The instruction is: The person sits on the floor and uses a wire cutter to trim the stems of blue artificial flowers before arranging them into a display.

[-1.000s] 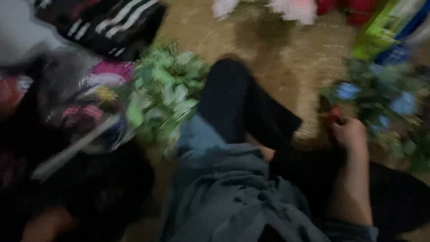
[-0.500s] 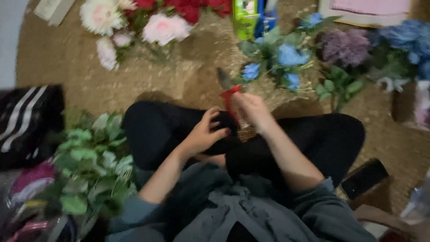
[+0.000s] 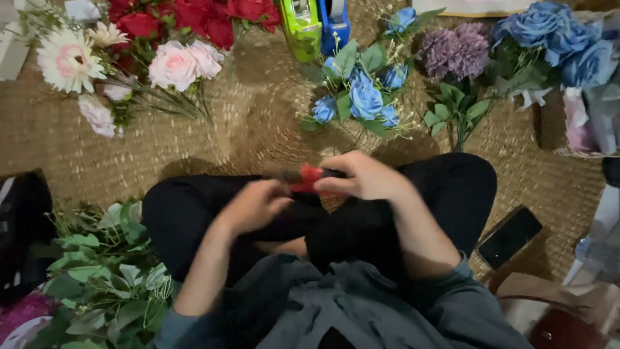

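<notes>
I sit cross-legged on a woven mat (image 3: 194, 139). My right hand (image 3: 365, 176) grips a small red-handled cutting tool (image 3: 309, 179) over my lap. My left hand (image 3: 253, 205) is at the tool's left end, fingers curled against it; blur hides whether it grips. Just beyond my knees lies a bunch of blue artificial roses (image 3: 358, 97) with green leaves.
Red, pink and white artificial flowers (image 3: 152, 48) lie far left, purple and blue blooms (image 3: 510, 39) far right. Green and blue tape dispensers (image 3: 316, 22) sit at the top. Leafy greenery (image 3: 103, 271) is by my left knee, a dark phone (image 3: 509, 236) by my right.
The view swung from the left side to the mat ahead. My right hand came in from the blue flowers with the red tool, and both hands now meet over my lap.
</notes>
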